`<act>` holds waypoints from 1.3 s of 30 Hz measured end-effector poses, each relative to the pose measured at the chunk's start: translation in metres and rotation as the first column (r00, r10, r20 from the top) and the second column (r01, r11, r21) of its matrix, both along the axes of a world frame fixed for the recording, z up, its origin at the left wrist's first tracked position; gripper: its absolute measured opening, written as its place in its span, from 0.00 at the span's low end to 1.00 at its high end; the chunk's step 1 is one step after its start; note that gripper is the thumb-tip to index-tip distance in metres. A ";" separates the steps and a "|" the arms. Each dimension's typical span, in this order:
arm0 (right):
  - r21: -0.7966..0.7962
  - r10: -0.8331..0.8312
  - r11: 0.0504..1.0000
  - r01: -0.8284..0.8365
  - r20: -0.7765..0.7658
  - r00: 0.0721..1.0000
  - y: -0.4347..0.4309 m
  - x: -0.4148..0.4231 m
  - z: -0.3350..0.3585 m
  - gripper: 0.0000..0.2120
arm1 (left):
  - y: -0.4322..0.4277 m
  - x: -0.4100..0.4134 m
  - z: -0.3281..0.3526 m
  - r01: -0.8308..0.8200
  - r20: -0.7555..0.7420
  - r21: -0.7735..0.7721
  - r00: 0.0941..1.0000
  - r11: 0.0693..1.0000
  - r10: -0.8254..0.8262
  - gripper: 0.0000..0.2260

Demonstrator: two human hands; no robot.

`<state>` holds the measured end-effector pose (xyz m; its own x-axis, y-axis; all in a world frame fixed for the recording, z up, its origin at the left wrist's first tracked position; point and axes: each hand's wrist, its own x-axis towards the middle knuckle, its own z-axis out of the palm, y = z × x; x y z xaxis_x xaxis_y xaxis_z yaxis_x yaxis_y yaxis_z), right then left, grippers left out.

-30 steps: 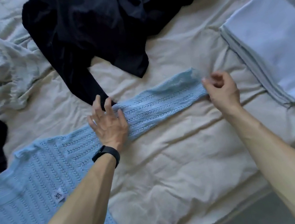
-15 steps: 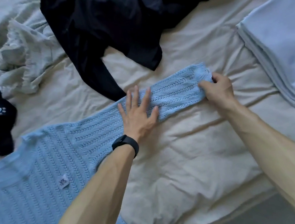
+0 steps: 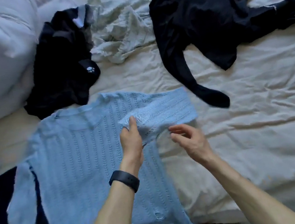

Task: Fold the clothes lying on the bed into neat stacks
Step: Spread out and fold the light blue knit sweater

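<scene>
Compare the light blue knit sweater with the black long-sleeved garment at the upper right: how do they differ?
The blue sweater is a pale openwork knit; the black garment is dark and smooth. The blue sweater lies spread flat, one sleeve drawn in over its body; the black garment is crumpled, one sleeve trailing out. The left hand holds the blue sweater's sleeve; nothing touches the black garment. Both lie on the cream sheet.

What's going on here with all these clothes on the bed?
A person is folding a light blue sweater spread flat on the bed. The left hand grips its sleeve, doubled back toward the chest, while the right hand hovers open beside it. A black paw-print garment, a black top and a pale crumpled cloth lie unfolded farther back.
</scene>
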<state>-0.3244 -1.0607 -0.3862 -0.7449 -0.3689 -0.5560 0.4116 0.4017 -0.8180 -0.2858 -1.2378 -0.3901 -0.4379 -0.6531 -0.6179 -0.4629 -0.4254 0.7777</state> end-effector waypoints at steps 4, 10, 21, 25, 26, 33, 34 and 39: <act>0.349 0.383 0.873 -0.341 -0.059 0.922 -0.050 0.093 -0.037 0.19 | -0.080 0.115 0.027 -0.108 0.103 -0.225 0.986 0.968 0.134 0.13; 0.742 0.733 0.451 -0.496 0.010 0.681 -0.103 0.190 -0.070 0.29 | -0.174 0.291 -0.003 -0.160 0.397 -0.307 0.874 0.938 0.279 0.18; 0.753 0.387 0.582 -0.306 0.074 0.919 -0.142 0.166 -0.058 0.19 | -0.180 0.316 -0.038 0.332 0.799 -0.249 0.602 0.910 -0.001 0.33; 0.574 -0.200 0.804 0.154 0.016 0.980 -0.155 0.134 -0.051 0.14 | -0.171 0.268 -0.038 0.626 0.762 -0.338 0.620 0.702 -0.186 0.32; 0.474 -0.355 0.834 0.283 0.069 0.932 -0.158 0.124 -0.051 0.10 | -0.171 0.250 -0.040 0.667 0.730 -0.352 0.634 0.657 -0.253 0.31; 0.180 -0.696 0.623 0.762 0.572 0.434 -0.179 0.069 -0.068 0.07 | -0.175 0.067 -0.056 0.820 0.434 -0.277 0.571 0.501 -0.696 0.26; 0.179 -0.682 0.611 0.771 0.613 0.398 -0.179 0.065 -0.071 0.07 | -0.172 0.043 -0.059 0.834 0.425 -0.288 0.552 0.470 -0.718 0.26; 0.166 -0.596 0.498 0.851 0.778 0.197 -0.165 0.056 -0.082 0.07 | -0.167 -0.043 -0.074 0.893 0.524 -0.258 0.450 0.369 -0.723 0.23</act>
<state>-0.2688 -1.2253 -0.4686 -0.1901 -0.0896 -0.9777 0.8212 -0.5603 -0.1083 -0.3293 -1.4053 -0.4643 -0.7761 -0.2851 -0.5625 -0.5935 0.6319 0.4985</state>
